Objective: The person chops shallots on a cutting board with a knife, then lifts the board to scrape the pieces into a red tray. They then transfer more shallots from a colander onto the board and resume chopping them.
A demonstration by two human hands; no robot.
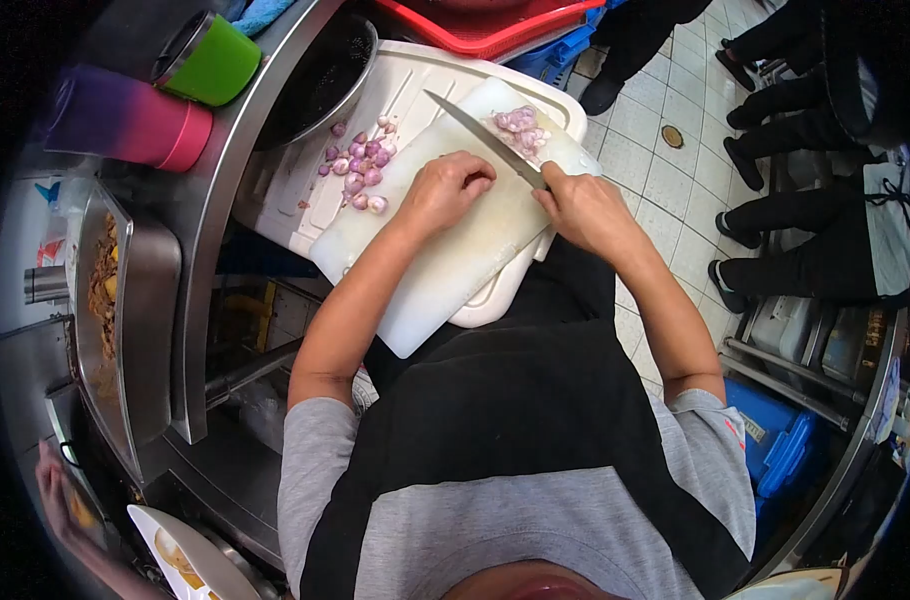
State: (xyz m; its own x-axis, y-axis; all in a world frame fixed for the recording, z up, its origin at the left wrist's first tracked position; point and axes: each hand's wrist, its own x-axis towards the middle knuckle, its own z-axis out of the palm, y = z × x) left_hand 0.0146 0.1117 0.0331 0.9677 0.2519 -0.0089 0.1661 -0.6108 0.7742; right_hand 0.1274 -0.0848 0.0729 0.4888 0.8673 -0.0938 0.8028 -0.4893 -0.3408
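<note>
My right hand (pixel 587 208) is wrapped round the handle of a kitchen knife (pixel 487 138), whose long blade points to the upper left over the white cutting board (pixel 415 270). Just beyond the blade lies a small pile of sliced shallots (pixel 520 130). My left hand (pixel 447 192) rests over the middle of the board with its fingers curled inward, to the left of the knife. Whatever those fingers may hold is hidden. Several peeled whole shallots (pixel 355 165) are gathered off the board's left side, on a white plastic lid (pixel 405 72) beneath the board.
A dark metal bowl (pixel 347 105) stands at the lid's far left, and a red basket (pixel 485 40) behind it. Two tumblers, one green (pixel 220 62) and one purple-pink (pixel 165 125), sit on the steel counter (pixel 200 260). Other people (pixel 805 200) stand on the tiled floor at right.
</note>
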